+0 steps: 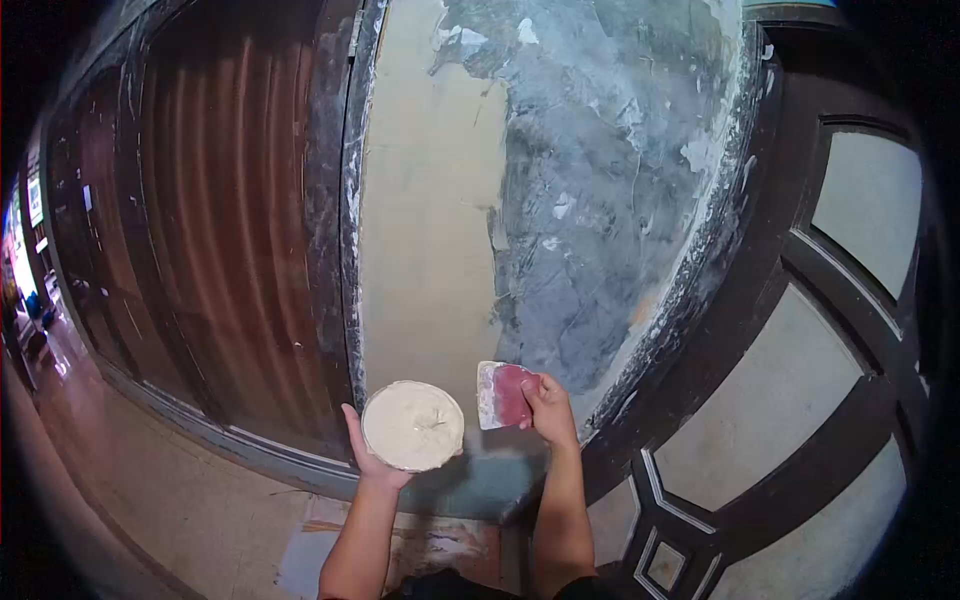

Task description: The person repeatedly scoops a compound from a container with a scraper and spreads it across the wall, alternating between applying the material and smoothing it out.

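Observation:
My left hand [372,462] supports a round bowl of cream-coloured putty [405,425] from below and the side, thumb up along its left rim. The putty fills it nearly to the brim, with a rough dent in its surface. My right hand [552,408] pinches a red putty scraper [512,395], thumb on its near face; its left edge is smeared with whitish putty. Scraper and bowl are a short way apart. Behind them stands a wall [590,200], bare grey and patchy on the right, with a smooth cream putty band [430,220] down its left side.
Left of the wall is a dark wooden frame with a brown curtained panel [235,200]. A dark door with pale panels [760,400] stands at the right. Below, a stained sheet [440,545] lies on the tan floor [190,490].

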### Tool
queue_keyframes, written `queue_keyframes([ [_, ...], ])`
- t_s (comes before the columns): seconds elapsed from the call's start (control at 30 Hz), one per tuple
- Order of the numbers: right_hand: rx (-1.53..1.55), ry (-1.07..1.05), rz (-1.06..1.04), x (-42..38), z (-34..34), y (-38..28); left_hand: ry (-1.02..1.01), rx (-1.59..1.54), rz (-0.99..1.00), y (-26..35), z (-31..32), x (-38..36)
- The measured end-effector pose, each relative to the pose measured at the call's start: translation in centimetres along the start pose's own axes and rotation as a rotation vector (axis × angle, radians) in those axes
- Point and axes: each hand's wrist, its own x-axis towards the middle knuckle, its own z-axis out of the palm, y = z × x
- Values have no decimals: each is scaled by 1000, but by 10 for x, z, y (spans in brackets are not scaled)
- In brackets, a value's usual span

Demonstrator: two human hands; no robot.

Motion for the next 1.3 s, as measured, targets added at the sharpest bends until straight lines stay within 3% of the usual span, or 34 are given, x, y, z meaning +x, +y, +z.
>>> queue_keyframes([
  [0.1,141,128,-71,-15,10,3,103,-92,35,-8,-3,11],
  [0.13,90,144,-186,-14,8,9,115,-436,-39,-6,11,14],
  [0.17,38,158,-303,-10,4,11,64,-249,-31,-11,4,18],
  [0.2,-207,187,-311,-18,1,-5,2,-140,-18,-17,11,21],
  [0.23,-211,181,-318,-23,-4,-18,-57,-31,-5,-22,20,24],
  [0.3,-508,71,-744,-33,-17,-38,-161,48,-26,-30,26,32],
  [0.37,-571,42,-741,-38,-31,-54,-102,55,-2,-40,33,38],
  [0.43,-708,9,-957,-39,-44,-61,-97,9,27,-51,44,39],
  [0.7,-851,-153,-1011,-52,-78,-76,-159,40,-26,-83,50,40],
  [1.03,-847,-191,-1025,-55,-88,-64,-187,-57,-118,-101,52,37],
  [1.3,-806,-191,-1019,-59,-73,-65,-149,34,-132,-89,57,36],
])
